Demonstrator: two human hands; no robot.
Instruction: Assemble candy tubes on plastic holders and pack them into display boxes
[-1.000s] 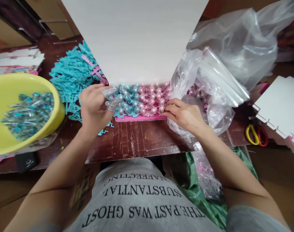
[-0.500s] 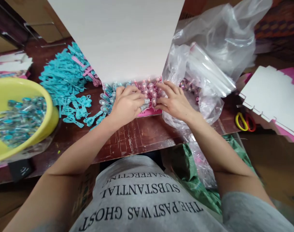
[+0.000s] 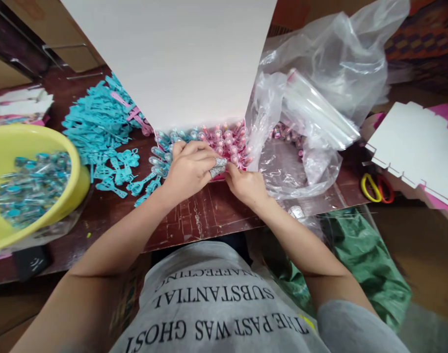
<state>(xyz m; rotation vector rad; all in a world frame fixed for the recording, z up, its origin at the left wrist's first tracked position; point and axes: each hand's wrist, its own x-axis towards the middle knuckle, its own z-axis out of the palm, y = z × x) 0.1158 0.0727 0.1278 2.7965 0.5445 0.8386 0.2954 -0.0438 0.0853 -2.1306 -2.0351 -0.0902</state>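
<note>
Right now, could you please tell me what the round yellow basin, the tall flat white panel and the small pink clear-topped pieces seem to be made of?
Round yellow basin: probably plastic, smooth with soft sheen; evenly coloured, rounded rim.
Tall flat white panel: likely cardboard, matte; straight edges, no shine.
Small pink clear-topped pieces: seemingly glossy plastic; see-through tops catching glints.

You have a bare strip of bench [image 3: 189, 220] in front of you, between your forearms [image 3: 126, 230]. Beyond the rows of capsules [image 3: 231, 142], the raised white panel [image 3: 168, 59] walls off any way through. To the left, the turquoise clips [image 3: 96, 120] and yellow basin [image 3: 74, 176] block you; to the right, crumpled clear plastic [image 3: 321, 164] crowds the capsules. Your left hand [image 3: 194, 166] and right hand [image 3: 246, 186] leave you hardly any gap between them.
</note>
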